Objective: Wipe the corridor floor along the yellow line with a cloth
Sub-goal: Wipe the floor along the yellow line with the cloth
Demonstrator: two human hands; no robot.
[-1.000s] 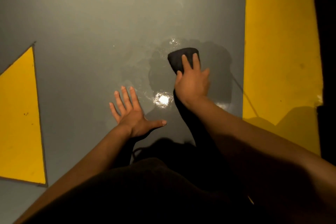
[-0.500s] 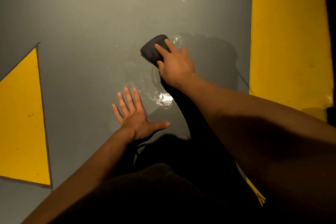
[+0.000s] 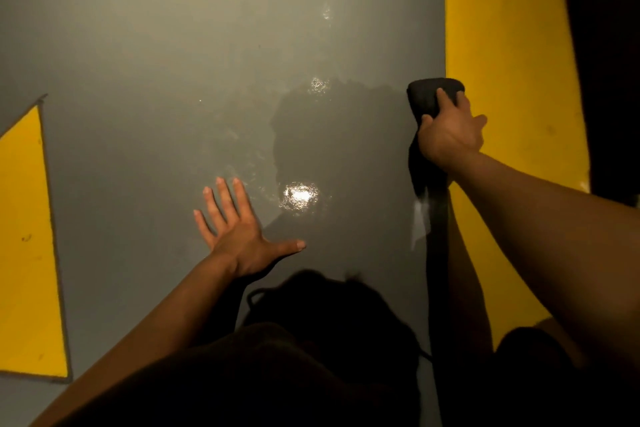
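A dark folded cloth point(image 3: 429, 97) lies on the grey corridor floor point(image 3: 173, 62), right at the left edge of the broad yellow line point(image 3: 498, 45). My right hand point(image 3: 450, 135) grips the cloth from above, fingers curled over its near side. My left hand point(image 3: 239, 232) rests flat on the floor with fingers spread, well to the left of the cloth. A wet, shiny patch point(image 3: 301, 194) glints between the two hands.
A yellow triangle marking point(image 3: 24, 236) is painted on the floor at the left. A dark strip point(image 3: 609, 45) runs along the right of the yellow line. My own shadow and dark clothing fill the bottom of the view.
My right hand has swept the cloth to the right, from the middle of the grey floor to the edge of the yellow line. My left hand has stayed planted.
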